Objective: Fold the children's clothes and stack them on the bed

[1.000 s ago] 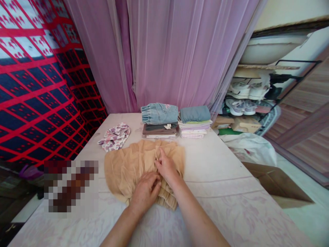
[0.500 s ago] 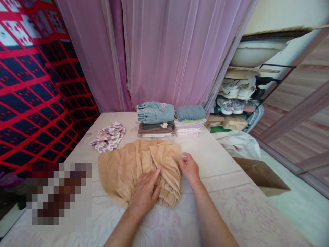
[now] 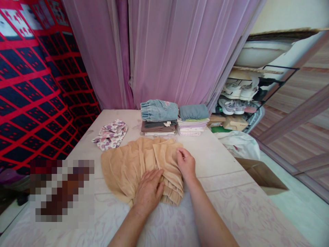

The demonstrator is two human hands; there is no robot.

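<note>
A tan garment (image 3: 123, 168) with a gathered elastic waistband (image 3: 172, 196) lies rumpled on the bed or table top before me. Part of its right side is folded over in a flap (image 3: 168, 156). My left hand (image 3: 149, 190) rests on the cloth, palm down with fingers stretched out. At the right edge of the flap, my right hand (image 3: 186, 164) has its fingers curled and pressed together on the cloth; the fingertips are partly hidden.
Behind the garment stand two stacks of folded clothes, one topped by denim (image 3: 159, 110), one by a grey-blue piece (image 3: 194, 112). A patterned cloth (image 3: 110, 134) lies left. A shoe rack (image 3: 279, 82) and a cardboard box (image 3: 259, 175) are off the right edge.
My right hand has shifted slightly left, onto the edge of the tan garment, its fingers more curled. My left hand stays flat on the cloth. The whole view has shifted a little.
</note>
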